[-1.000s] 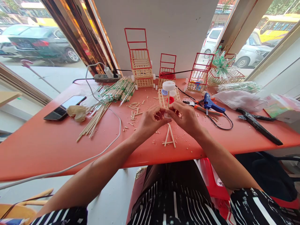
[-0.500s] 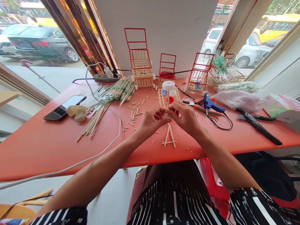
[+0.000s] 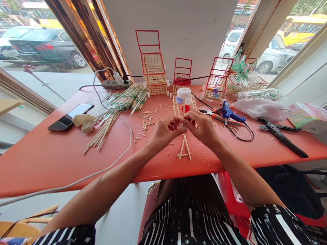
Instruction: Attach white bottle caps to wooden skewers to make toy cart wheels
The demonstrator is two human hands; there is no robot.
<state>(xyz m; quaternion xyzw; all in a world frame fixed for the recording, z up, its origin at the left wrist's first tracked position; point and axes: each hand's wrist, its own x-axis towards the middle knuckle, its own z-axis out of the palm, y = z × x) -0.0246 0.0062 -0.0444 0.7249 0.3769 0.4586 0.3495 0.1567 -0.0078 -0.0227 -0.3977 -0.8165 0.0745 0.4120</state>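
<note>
Upright between my hands stands a thin wooden stick (image 3: 183, 108) with a round white bottle cap (image 3: 184, 92) on its upper end. My left hand (image 3: 166, 128) pinches the stick from the left near its lower part. From the other side my right hand (image 3: 200, 126) grips it too, fingertips almost meeting the left ones. Something pale and round shows at the stick's lower end, partly hidden by the fingers. Just below my hands, short cut sticks (image 3: 186, 148) lie in an A shape. Behind them a small stick lattice (image 3: 176, 108) carries several caps, one of them red (image 3: 187, 109).
Red-trimmed stick carts (image 3: 154, 69) stand along the wall. Bundled sticks (image 3: 127, 97), a phone (image 3: 68, 117) and a white cable (image 3: 130, 136) lie left. A blue glue gun (image 3: 231, 114), pliers (image 3: 217, 115) and black cutters (image 3: 283, 136) lie right on the red table (image 3: 153, 166).
</note>
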